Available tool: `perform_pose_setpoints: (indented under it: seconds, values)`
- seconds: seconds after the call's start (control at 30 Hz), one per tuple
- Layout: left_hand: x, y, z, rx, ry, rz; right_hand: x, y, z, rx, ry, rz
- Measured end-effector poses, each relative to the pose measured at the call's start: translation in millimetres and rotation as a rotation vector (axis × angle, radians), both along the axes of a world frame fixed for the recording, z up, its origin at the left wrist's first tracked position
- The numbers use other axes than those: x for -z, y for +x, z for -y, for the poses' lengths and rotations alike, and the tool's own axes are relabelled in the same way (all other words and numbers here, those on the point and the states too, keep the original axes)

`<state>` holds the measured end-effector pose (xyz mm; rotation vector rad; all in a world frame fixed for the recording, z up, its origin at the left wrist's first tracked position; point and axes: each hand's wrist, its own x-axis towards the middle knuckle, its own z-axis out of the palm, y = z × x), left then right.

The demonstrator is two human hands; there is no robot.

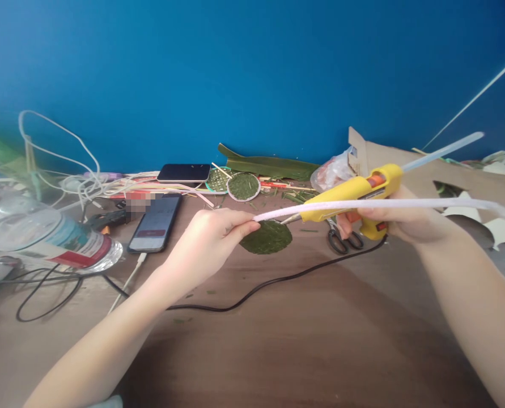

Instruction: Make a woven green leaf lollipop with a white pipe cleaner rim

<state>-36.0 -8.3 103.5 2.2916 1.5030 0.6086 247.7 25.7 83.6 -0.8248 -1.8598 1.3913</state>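
My left hand (212,241) pinches one end of a pale pink pipe cleaner (320,205) between thumb and fingers. The strip runs right, passing in front of the yellow hot glue gun (341,195). My right hand (405,218) is wrapped around the gun's handle, and a clear glue stick (443,152) juts from its back. The metal nozzle points left, close below the strip; whether they touch I cannot tell. A round dark green leaf disc (267,238) shows beneath the nozzle, partly hidden by my left fingers and the strip.
Scissors (339,241) lie behind the gun. Two edged green discs (243,187), a long leaf (273,167) and two phones (155,224) are towards the blue wall. A plastic bottle (77,238) and tangled cables stand left; cut cardboard (405,164) is right. The gun's black cord (269,281) crosses the table.
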Motion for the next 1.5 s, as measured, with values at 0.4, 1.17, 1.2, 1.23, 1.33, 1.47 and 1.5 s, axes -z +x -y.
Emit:
perform_pose_setpoints:
  seconds: [0.4,1.17,1.2,1.23,1.33,1.47,1.5]
  values:
    - [-2.7,-8.5,-7.0,-0.095,-0.006,0.027,18.2,-23.0,-8.5,0.381,-0.391,-0.095]
    - [2.5,-1.6,-4.7,-0.058,-0.09,0.071,56.2,-31.8,-17.5,0.548,-0.284,0.494]
    - [2.0,-1.2,-4.3,-0.06,-0.098,0.072,55.3,-31.6,-17.2,0.566,-0.207,0.597]
    - [1.4,-0.7,-3.8,-0.063,-0.106,0.072,54.7,-31.5,-16.8,0.584,-0.129,0.694]
    - [-0.4,0.2,-2.2,-0.063,-0.12,0.063,53.7,-32.6,-15.2,0.594,0.021,0.881]
    - [-0.6,0.6,-1.7,-0.037,-0.106,0.064,52.4,-34.5,-12.8,0.576,0.037,0.939]
    - [-0.3,0.6,-1.8,-0.03,-0.103,0.065,51.7,-34.5,-12.4,0.579,0.026,0.944]
